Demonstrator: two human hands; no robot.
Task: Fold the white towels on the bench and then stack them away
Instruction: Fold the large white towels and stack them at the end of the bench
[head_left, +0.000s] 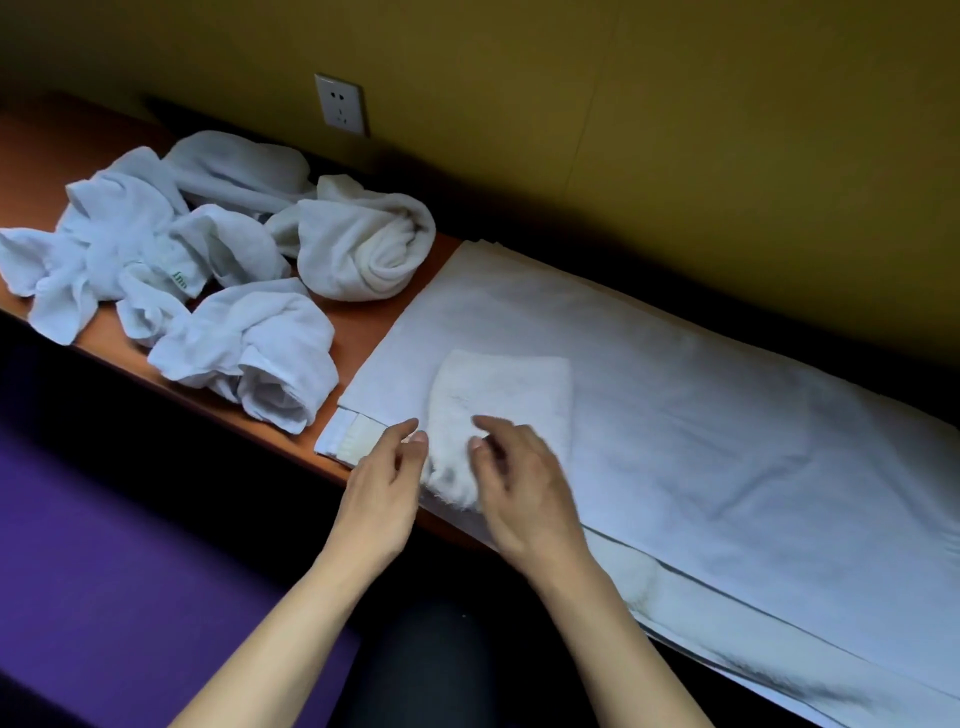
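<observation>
A small white towel lies partly folded on top of a large white towel spread flat along the orange bench. My left hand hovers at the small towel's near left corner, fingers apart, thumb and fingertips just touching its edge. My right hand is over the towel's near end, fingers curled and blurred, holding nothing that I can make out. A heap of several crumpled white towels covers the bench's left part.
A yellow wall with a white power socket backs the bench. A purple surface lies below the bench's front edge at the left. The large towel hangs over the front edge at the right.
</observation>
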